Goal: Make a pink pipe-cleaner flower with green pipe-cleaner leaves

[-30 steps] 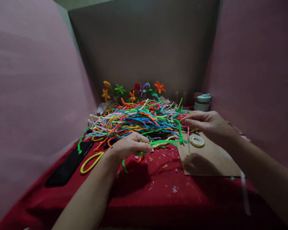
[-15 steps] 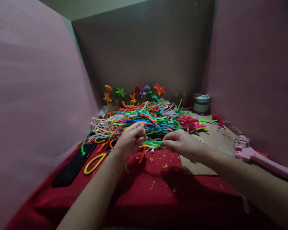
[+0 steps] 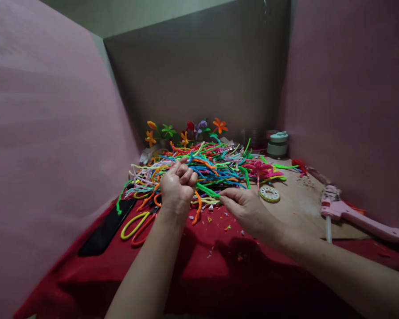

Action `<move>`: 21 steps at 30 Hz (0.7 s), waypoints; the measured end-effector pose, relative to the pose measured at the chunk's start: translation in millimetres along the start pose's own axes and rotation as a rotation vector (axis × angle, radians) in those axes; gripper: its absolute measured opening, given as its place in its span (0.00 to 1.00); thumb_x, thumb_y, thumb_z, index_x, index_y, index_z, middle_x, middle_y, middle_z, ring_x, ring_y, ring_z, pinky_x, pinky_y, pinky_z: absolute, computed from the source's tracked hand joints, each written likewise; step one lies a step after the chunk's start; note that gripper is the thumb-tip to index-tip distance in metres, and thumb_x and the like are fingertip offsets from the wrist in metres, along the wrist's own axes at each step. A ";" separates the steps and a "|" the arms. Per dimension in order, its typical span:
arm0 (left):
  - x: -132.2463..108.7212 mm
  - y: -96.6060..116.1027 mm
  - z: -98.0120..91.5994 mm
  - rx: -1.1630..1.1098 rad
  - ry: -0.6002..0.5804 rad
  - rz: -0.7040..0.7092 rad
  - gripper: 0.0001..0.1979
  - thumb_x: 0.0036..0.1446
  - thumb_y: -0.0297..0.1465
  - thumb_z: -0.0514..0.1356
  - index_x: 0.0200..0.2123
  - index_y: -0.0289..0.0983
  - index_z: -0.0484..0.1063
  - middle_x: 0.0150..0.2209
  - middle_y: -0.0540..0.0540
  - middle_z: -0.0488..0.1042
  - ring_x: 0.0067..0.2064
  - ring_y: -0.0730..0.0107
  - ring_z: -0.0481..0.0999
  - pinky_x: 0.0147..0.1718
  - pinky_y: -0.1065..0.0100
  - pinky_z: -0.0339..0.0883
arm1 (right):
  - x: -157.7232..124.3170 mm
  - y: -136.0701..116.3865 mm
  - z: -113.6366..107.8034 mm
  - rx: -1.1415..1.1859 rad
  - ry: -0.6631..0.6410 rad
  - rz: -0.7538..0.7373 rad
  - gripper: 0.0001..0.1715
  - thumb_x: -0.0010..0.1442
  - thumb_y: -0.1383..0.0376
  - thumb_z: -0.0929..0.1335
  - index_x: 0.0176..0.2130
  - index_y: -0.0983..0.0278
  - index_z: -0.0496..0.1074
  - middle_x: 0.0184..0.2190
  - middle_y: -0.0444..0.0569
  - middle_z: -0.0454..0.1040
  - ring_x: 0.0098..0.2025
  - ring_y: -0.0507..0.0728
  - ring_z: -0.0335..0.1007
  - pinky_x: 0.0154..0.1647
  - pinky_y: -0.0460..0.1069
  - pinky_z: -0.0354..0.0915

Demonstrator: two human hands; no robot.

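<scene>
Left hand (image 3: 179,184) rotated, now fist-like; right hand (image 3: 244,207) nearer it; white ring (image 3: 263,190) uncovered

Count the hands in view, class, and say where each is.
2: the left hand, in front of the colourful pile; the right hand, lower in the picture, pinching fuzzy green wire.

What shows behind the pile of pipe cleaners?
Behind the pile of pipe cleaners, orange, green, red and purple flowers rise against the wall side. Their lower parts are covered; what supports them cannot be seen.
</scene>
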State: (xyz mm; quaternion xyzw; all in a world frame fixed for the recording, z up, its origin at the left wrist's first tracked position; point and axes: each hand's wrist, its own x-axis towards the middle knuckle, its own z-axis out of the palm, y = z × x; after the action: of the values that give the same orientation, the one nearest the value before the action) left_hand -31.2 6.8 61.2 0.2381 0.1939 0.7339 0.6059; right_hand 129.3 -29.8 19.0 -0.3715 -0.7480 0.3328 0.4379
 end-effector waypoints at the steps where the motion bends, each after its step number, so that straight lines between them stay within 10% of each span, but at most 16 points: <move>1: -1.2 -0.9 0.9 0.012 -0.009 0.027 0.12 0.61 0.23 0.44 0.27 0.33 0.62 0.12 0.59 0.47 0.10 0.84 0.46 0.10 0.76 0.40 | 0.2 -0.1 1.0 0.030 -0.021 -0.009 0.12 0.56 0.64 0.62 0.30 0.65 0.74 0.23 0.44 0.70 0.26 0.51 0.61 0.28 0.46 0.57; 11: -1.3 19.9 2.6 -0.016 -0.050 0.251 0.16 0.63 0.31 0.44 0.29 0.32 0.67 0.14 0.57 0.54 0.14 0.82 0.56 0.17 0.76 0.57 | 6.1 0.2 -2.5 0.265 0.120 0.153 0.15 0.54 0.57 0.65 0.27 0.66 0.74 0.18 0.42 0.64 0.20 0.49 0.54 0.21 0.45 0.53; 15: 9.5 28.3 -18.2 0.055 0.163 0.352 0.09 0.59 0.26 0.49 0.28 0.34 0.66 0.22 0.52 0.67 0.25 0.79 0.70 0.33 0.71 0.68 | 7.5 8.6 -7.5 0.326 0.175 0.175 0.17 0.52 0.55 0.67 0.32 0.66 0.74 0.16 0.40 0.59 0.18 0.47 0.46 0.17 0.45 0.45; 19: -1.5 10.7 -29.9 0.200 0.165 0.144 0.05 0.48 0.18 0.57 0.28 0.31 0.69 0.22 0.50 0.68 0.22 0.77 0.69 0.24 0.73 0.65 | 9.9 12.3 -9.2 0.374 0.185 0.172 0.17 0.52 0.54 0.67 0.31 0.66 0.73 0.15 0.39 0.57 0.18 0.47 0.43 0.17 0.45 0.44; 21: -13.7 -3.9 -25.9 0.413 -0.049 -0.145 0.09 0.45 0.22 0.63 0.33 0.32 0.71 0.26 0.49 0.70 0.23 0.79 0.69 0.23 0.75 0.63 | 10.6 10.4 -8.9 0.379 0.157 0.178 0.16 0.52 0.54 0.67 0.30 0.65 0.73 0.14 0.38 0.56 0.18 0.47 0.44 0.18 0.45 0.46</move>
State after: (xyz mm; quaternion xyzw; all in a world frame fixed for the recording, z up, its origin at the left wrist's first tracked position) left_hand -41.1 -5.8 36.4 0.3603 0.3418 0.6272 0.6000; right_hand 136.4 -14.0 18.2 -0.3718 -0.5998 0.4748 0.5259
